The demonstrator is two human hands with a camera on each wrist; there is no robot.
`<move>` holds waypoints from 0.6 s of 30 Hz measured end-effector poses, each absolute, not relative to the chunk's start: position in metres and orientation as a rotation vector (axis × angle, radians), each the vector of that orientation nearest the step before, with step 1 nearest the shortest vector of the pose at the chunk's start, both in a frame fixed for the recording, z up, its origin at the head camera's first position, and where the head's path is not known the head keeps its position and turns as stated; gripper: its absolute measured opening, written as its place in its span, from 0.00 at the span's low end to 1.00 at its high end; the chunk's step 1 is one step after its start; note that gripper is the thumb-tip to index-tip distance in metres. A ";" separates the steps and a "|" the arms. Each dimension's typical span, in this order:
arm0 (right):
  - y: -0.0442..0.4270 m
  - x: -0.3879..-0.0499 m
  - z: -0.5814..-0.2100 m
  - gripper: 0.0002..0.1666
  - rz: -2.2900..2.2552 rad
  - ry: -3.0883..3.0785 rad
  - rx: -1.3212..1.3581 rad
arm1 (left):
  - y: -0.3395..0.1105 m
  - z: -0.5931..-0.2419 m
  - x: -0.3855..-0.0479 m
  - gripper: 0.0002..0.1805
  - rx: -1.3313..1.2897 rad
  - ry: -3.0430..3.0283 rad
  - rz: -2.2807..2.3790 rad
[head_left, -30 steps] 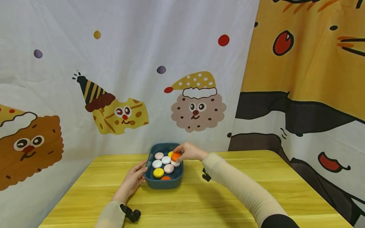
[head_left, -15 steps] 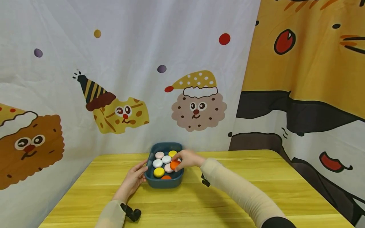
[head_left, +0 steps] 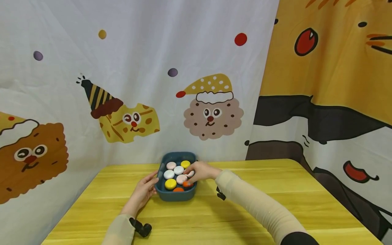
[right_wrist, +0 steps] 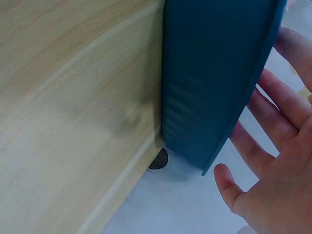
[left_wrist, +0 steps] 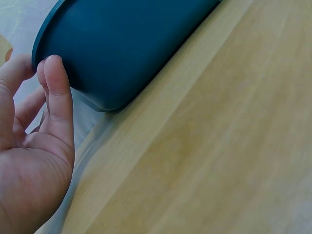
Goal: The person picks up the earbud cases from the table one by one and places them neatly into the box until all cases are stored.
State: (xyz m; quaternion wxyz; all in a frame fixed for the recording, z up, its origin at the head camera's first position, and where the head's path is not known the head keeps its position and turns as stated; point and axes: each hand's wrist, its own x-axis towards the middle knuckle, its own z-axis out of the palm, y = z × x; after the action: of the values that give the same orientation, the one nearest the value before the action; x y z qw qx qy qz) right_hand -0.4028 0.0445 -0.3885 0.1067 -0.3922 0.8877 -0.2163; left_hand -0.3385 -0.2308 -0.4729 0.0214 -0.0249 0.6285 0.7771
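A dark blue rectangular box stands on the wooden table, with smooth rounded discs inside. My left hand holds the box's left wall, thumb near the rim; in the left wrist view its fingers lie along the outer wall. Over the right rim reaches my right hand, its thumb touching an orange disc at the front right. A pale disc shows between its thumb and forefinger. In the right wrist view, the box wall hides several of that hand's fingertips.
Beside them lie a yellow disc, a pink disc, a white disc and several others, one orange at the front wall. A patterned cloth hangs just behind the table.
The orange disc has moved toward the front right of the box and sits lower, the right forefinger now apart from it. A yellow disc at the back right came into fuller view. The left hand stays put.
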 end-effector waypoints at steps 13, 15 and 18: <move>0.054 -0.410 -0.376 0.26 -0.781 2.581 -1.171 | -0.234 -0.475 -0.344 0.31 -0.083 1.958 2.389; 0.054 -0.411 -0.372 0.25 -0.796 2.570 -1.182 | -0.235 -0.475 -0.345 0.31 -0.094 1.966 2.387; 0.055 -0.412 -0.366 0.23 -0.779 2.581 -1.177 | -0.239 -0.476 -0.345 0.31 -0.094 1.983 2.377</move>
State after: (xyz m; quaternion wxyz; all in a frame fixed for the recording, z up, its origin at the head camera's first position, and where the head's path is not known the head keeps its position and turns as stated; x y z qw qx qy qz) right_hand -0.4123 0.0545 -0.3661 0.0998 -0.3982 0.8730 -0.2634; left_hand -0.3452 -0.2386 -0.4757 0.0224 -0.0305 0.6402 0.7673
